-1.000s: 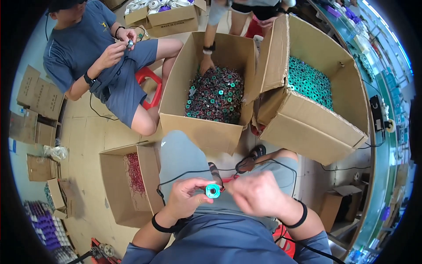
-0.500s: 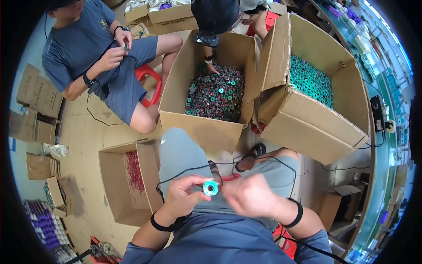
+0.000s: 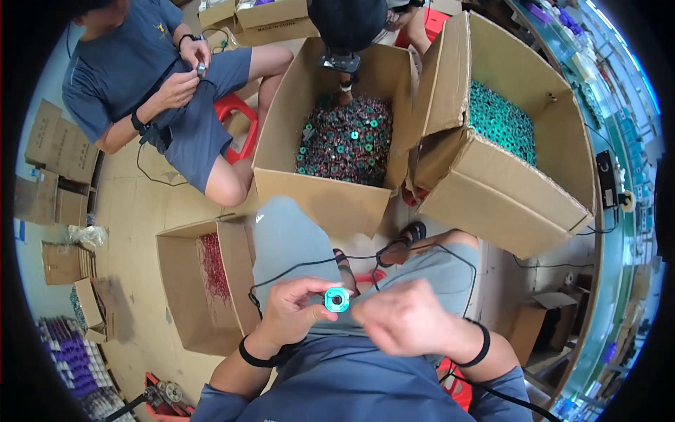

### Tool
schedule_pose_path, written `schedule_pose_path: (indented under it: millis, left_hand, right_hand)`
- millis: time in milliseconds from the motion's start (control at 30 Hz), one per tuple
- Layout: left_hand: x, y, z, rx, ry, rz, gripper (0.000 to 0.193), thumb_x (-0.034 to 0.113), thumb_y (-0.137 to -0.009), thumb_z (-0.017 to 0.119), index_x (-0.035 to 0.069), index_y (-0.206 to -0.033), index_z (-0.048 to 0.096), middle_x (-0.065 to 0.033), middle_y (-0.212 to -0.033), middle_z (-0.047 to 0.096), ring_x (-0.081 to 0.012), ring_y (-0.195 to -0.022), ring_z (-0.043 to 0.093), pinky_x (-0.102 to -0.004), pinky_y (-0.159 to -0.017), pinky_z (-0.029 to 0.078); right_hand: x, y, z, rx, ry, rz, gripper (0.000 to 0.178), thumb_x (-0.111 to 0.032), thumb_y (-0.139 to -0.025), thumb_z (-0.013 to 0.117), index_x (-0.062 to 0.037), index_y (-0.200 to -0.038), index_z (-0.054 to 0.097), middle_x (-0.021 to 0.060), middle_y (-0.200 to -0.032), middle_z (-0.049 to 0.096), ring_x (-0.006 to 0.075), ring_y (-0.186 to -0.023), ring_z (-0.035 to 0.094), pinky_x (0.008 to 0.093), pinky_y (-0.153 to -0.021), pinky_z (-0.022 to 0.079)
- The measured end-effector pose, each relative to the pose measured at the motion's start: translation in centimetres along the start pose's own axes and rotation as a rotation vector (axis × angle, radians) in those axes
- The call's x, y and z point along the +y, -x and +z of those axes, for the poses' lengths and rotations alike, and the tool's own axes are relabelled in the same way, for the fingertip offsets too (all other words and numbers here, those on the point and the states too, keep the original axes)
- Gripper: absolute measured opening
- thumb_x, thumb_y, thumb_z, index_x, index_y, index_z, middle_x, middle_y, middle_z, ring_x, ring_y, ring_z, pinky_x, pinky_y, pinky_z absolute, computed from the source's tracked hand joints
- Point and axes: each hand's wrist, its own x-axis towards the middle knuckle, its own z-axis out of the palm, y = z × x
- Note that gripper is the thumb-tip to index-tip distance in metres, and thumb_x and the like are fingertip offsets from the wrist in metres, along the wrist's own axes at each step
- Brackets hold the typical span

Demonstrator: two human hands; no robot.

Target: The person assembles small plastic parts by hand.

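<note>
1. Since the earlier frames: a second person's dark-haired head has come in over the middle carton; the seated co-worker's hands have dropped from chest height toward the lap; the wearer's right hand has closed in on the ring.
2. Left hand: grasping a small teal ring-shaped part by its rim between thumb and fingertips, its dark centre hole facing up. A black band sits on the wrist.
3. Right hand: just right of the ring, fingers curled toward it; whether they touch or pinch anything cannot be told. A black band sits on this wrist too.
4. Teal ring-shaped part: held above the wearer's lap, between both hands, over grey shorts.
5. Black cable: runs across the grey shorts just beyond the hands.
6. Middle cardboard carton: open, ahead of the hands, filled with mixed teal and dark red ring parts.
7. Right cardboard carton: open, tilted, ahead and right of the right hand, packed with teal rings.
8. Small cardboard carton: left of the left hand, holding red wire-like pieces.
9. Seated co-worker: far ahead-left, on a red stool, holding a small item in both hands.
</note>
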Motion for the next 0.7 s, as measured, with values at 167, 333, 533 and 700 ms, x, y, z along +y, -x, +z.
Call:
schedule_pose_path:
  millis: [167, 333, 533, 700]
  left_hand:
    - [-0.5, -0.1, -0.1, 0.012, 0.053, -0.004, 0.040, 0.010, -0.083, 0.084, -0.001, -0.119, 0.070, -0.0115, -0.110, 0.074, -0.0163, -0.098, 0.070, -0.0303, -0.089, 0.055]
    - [-0.8, 0.0, 0.2, -0.004, -0.007, 0.069, 0.043, 0.013, -0.082, 0.084, -0.001, -0.120, 0.069, -0.0121, -0.110, 0.074, -0.0170, -0.098, 0.070, -0.0314, -0.089, 0.056]
    - [-1.2, 0.3, 0.0, 0.005, 0.040, 0.031, 0.043, 0.012, -0.081, 0.084, -0.002, -0.119, 0.069, -0.0130, -0.111, 0.074, -0.0183, -0.100, 0.070, -0.0322, -0.089, 0.056]
    - [-1.3, 0.2, 0.0, -0.009, 0.035, 0.082, 0.042, 0.010, -0.082, 0.084, -0.003, -0.119, 0.068, -0.0135, -0.110, 0.074, -0.0182, -0.100, 0.070, -0.0322, -0.090, 0.056]
  right_hand:
    - [0.2, 0.6, 1.2, -0.019, -0.040, 0.042, 0.009, -0.010, -0.076, 0.065, -0.0105, -0.075, 0.055, 0.0075, -0.060, 0.053, 0.0300, -0.053, 0.059, 0.0425, -0.046, 0.046]
    - [1.1, 0.8, 1.4, -0.065, 0.089, 0.089, 0.010, -0.010, -0.078, 0.064, -0.0106, -0.075, 0.055, 0.0078, -0.062, 0.054, 0.0304, -0.053, 0.059, 0.0428, -0.047, 0.047]
    - [1.7, 0.6, 1.3, -0.049, 0.067, 0.087, 0.009, -0.005, -0.074, 0.063, -0.0105, -0.080, 0.060, 0.0070, -0.064, 0.055, 0.0304, -0.055, 0.058, 0.0406, -0.050, 0.047]
    - [1.5, 1.0, 1.0, -0.004, 0.018, 0.078, 0.009, -0.006, -0.074, 0.063, -0.0104, -0.081, 0.060, 0.0077, -0.066, 0.056, 0.0305, -0.056, 0.059, 0.0411, -0.050, 0.048]
